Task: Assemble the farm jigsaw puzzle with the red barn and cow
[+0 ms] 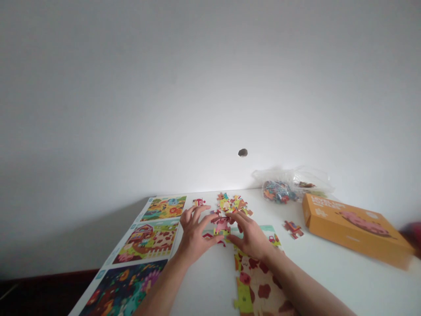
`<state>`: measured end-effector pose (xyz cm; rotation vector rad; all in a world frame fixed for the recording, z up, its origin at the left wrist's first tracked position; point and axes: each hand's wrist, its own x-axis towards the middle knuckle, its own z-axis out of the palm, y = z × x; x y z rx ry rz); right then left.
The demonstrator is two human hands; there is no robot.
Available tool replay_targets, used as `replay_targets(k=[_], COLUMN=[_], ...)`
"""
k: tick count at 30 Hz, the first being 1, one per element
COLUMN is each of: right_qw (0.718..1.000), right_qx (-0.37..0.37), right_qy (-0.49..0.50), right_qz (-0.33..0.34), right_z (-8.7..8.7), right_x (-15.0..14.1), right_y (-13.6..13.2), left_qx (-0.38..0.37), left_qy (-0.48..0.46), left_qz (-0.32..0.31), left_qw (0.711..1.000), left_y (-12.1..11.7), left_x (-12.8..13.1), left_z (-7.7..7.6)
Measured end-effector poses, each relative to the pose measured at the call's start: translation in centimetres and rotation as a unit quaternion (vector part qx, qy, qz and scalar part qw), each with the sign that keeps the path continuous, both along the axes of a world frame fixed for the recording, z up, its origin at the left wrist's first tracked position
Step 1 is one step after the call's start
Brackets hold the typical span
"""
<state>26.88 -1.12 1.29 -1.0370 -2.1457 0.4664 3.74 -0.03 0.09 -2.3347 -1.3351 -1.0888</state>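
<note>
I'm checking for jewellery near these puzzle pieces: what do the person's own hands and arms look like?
The left hand and right hand are bare, with no gloves or rings showing. The forearms are bare too: no sleeves, watch or bracelet in view.

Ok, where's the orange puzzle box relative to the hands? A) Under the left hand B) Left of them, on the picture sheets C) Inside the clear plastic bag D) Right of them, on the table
D: the orange puzzle box lies on the white table, to the right of the left hand and the right hand.
</note>
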Motion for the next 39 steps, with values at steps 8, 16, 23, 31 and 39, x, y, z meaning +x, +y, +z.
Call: replay_targets(k=[8, 16, 23, 31, 39], right_qw=[1.000, 1.000, 0.984, 0.879, 0.868], right_qx=[-0.005, -0.003, -0.006, -0.085, -0.132], right_qy=[-0.001, -0.010, -0.063, -0.218, -0.235], right_qz=[0.000, -0.007, -0.166, -0.415, -0.417], right_z=[0.2, 0.1, -0.6, -1.1, -1.6], right_x=[-0.1, 0.0, 0.8, 4.8, 4.7], right_y=[0.0, 0.0, 1.3, 3.9, 4.2], left_qx=[-0.009, -0.014, -0.037, -0.160, -0.217], left_qy=[0.001, 0.006, 0.012, 0.049, 0.060], left_qz=[-0.003, 0.001, 0.040, 0.048, 0.040], left_qw=[1.000, 1.000, 0.998, 0.985, 0.973], left_y=[0.0, -0.2, 0.6, 0.6, 0.4], left_x=[0.0, 0.0, -0.2, -0.3, -0.3], left_z=[0.1, 0.3, -1.1, -1.7, -1.7])
